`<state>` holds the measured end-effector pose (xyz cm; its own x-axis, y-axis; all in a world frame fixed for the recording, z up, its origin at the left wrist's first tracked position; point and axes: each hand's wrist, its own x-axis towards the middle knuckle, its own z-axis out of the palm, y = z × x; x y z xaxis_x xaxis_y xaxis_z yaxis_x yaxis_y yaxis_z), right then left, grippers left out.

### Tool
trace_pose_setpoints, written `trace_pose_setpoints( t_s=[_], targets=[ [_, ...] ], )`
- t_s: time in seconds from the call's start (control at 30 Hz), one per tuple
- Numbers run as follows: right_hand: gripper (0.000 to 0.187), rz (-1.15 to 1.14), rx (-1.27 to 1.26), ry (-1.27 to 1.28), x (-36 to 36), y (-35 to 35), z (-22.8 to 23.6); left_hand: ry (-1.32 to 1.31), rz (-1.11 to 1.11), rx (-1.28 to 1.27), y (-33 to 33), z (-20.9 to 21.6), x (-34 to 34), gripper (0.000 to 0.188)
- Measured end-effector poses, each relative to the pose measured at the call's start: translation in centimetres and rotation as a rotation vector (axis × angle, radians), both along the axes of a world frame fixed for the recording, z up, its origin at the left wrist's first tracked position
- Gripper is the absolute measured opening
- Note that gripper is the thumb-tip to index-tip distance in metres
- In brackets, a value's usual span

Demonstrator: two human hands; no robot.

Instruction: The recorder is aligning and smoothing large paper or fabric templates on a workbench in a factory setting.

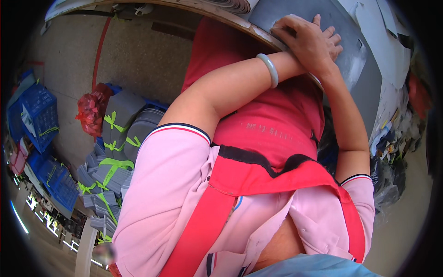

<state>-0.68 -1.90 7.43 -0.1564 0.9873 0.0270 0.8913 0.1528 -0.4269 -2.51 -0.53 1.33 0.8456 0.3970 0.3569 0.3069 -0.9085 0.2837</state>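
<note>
My forearms cross at the table's edge. My left hand (335, 42) comes out from beneath the right one, its fingers spread flat on a smooth dark grey sheet (272, 13). A pale bangle (268, 70) circles my left forearm. Over the left hand lies my right hand (302, 39), its back upward. Its fingers curl toward the left in a pinch near the sheet's front edge, and what they hold, if anything, cannot be made out. A red apron (272, 115) hangs between my arms and the worn wooden table edge (217, 19).
Pale sheets (387, 51) overlap at the table's right. Beyond them are scraps and clear plastic bags (390, 184). On the floor at left are grey bundles tied with green strips (110, 173), a red plastic bag (92, 111) and blue crates (39, 113). Curved layers (233, 5) are stacked at the back.
</note>
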Motion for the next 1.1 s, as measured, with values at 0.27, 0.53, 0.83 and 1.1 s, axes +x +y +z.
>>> trace_pose_setpoints(
  t_s=[0.27, 0.53, 0.83, 1.1],
  targets=[
    [0.018, -0.014, 0.084, 0.048, 2.0, -1.1, 0.7, -0.114, 0.046, 0.038, -0.2, -2.2, 0.4, 0.046],
    [0.026, -0.957, 0.166, 0.121, 19.5, -11.3, -1.9, -0.195, -0.044, -0.139, -0.1, -0.3, 0.6, 0.029],
    [0.018, -0.94, 0.015, 1.208, 23.8, -13.0, -0.5, -0.285, 0.025, -0.062, -0.2, -0.2, -0.4, 0.031],
    [0.014, -0.58, 0.328, 0.748, 17.3, -14.8, 4.8, -0.382, -0.506, -0.366, -7.0, 3.7, -5.7, 0.019]
  ],
)
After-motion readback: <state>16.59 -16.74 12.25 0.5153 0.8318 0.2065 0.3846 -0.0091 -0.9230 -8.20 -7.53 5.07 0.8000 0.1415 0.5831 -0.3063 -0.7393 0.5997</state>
